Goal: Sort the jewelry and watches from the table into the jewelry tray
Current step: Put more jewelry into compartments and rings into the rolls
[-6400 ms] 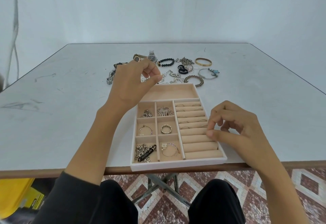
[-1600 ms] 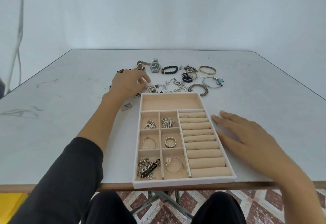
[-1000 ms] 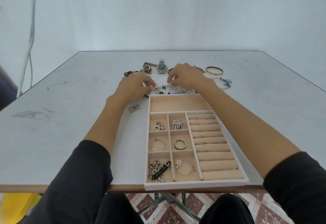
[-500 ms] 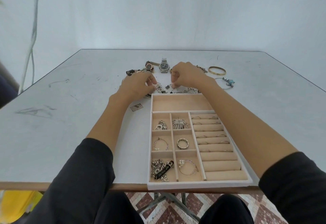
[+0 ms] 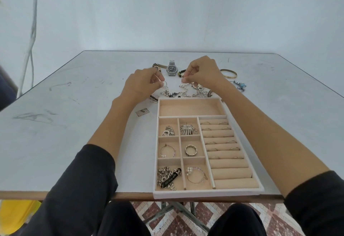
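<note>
Pinching a silver charm chain [image 5: 183,91] between both hands, left [image 5: 143,85] and right [image 5: 202,73]

1. Looks like a makeshift recording corner in an ordinary room, not a shop or a workshop tbh.
2. A plain white wall [image 5: 167,12] fills the whole background, kinda like a backdrop.
3. The counter [image 5: 74,139] is a cheap white-topped one with a wooden edge [image 5: 55,195], grey scuff marks [image 5: 33,117] and crossed metal legs [image 5: 176,212] underneath.
4. The floor [image 5: 275,217] is red-and-white patterned tile, pretty homey.
5. A white cable [image 5: 32,31] hangs down the wall on the left, and something yellow [image 5: 16,212] sits under the counter, too blurry to tell what.
</note>
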A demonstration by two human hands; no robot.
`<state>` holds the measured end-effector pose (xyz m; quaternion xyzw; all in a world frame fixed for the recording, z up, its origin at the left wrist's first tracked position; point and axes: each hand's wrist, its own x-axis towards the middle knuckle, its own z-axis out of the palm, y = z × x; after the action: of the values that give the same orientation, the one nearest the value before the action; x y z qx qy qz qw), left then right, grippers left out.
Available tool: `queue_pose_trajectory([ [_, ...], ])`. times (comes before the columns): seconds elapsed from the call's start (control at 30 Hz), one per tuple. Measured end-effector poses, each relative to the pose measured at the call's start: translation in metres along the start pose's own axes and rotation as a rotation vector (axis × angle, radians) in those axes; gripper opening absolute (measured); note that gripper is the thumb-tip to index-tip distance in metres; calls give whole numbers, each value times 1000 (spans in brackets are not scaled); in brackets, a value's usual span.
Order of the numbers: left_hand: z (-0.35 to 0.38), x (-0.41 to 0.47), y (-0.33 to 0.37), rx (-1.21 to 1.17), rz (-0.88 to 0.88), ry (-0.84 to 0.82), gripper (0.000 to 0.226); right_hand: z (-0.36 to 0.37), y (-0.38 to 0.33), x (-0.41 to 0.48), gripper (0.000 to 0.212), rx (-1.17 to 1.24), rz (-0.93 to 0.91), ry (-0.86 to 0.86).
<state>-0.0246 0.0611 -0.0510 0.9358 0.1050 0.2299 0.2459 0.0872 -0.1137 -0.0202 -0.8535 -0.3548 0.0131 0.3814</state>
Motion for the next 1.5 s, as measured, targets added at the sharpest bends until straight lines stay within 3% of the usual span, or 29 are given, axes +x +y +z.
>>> queue_pose_trajectory([
  [0.23,-3,0,6,-127,42,97,14,-9,5,-23,13,197,44,45],
  [0.6,-6,-10,29,-74,144,69,8,-33,-1,-77,16,354,34,4],
  [0.97,-11,-65,85,-276,277,43,5,-45,-4,-125,12,377,-67,67],
  [1.27,-8,-112,97,-380,295,-37,10,-47,5,-176,8,503,-34,84],
  [1.5,-1,-128,91,-329,296,43,5,-49,8,-210,6,458,-57,122],
])
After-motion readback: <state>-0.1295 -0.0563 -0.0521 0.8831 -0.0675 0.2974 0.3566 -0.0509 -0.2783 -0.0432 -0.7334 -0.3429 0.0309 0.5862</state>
